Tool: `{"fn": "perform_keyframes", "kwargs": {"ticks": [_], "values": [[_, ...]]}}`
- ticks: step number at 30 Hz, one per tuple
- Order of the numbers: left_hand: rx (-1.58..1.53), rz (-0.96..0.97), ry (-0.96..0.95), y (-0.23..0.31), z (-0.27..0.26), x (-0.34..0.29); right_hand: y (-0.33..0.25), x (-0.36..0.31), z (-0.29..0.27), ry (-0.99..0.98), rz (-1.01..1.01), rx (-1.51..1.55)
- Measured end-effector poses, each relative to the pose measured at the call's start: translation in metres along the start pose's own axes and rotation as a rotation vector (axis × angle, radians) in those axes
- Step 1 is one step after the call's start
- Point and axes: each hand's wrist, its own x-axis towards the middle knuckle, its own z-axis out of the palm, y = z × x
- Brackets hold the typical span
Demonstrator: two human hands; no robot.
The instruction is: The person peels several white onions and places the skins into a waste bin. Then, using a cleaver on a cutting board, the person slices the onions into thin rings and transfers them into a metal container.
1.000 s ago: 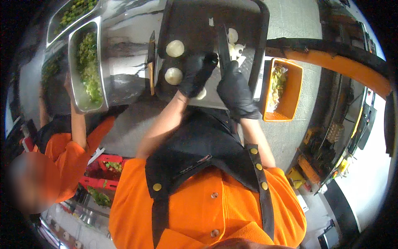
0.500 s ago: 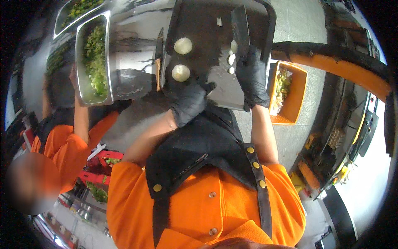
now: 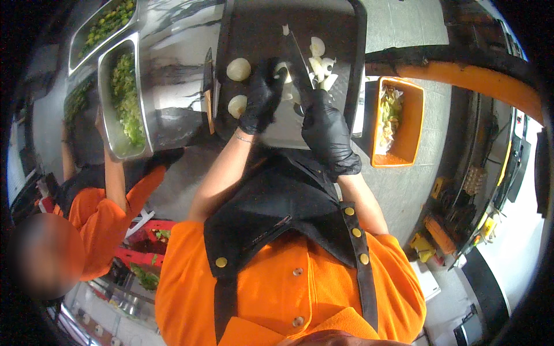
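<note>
While both gloved hands are held over the dark cutting board [image 3: 254, 34], a peeled onion piece [image 3: 283, 70] is pinned under the left hand [image 3: 261, 98], whose grip is pressed down on it with fingers curled. A knife [image 3: 300, 63] is clasped in the closed grip of the right hand [image 3: 326, 130], the blade reaching up just right of the left fingers. Cut onion pieces [image 3: 321, 64] are seen just beyond the blade, to the right. Two whole peeled onions [image 3: 238, 69] are noted immediately left of the left hand. An orange bin [image 3: 412, 124] of scraps is observed well right of the right hand. Steel pans [image 3: 109, 104] of chopped greens are recorded far left on the tabletop [image 3: 404, 29].
</note>
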Motion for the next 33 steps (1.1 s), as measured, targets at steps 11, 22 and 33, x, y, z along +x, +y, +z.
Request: {"fn": "perform_keyframes", "kwargs": {"ticks": [11,22,33], "values": [[-0.043,-0.183,0.034,-0.007,0.018,-0.002,0.033,0.06,0.041,0.104,-0.16,0.164],[0.148,0.0,0.001,0.037,-0.013,0.017,0.018,0.038,-0.009,0.071,-0.039,0.104],[-0.184,-0.434,0.039,0.045,-0.009,0.01,0.003,0.03,0.008,-0.048,0.017,0.057]]}}
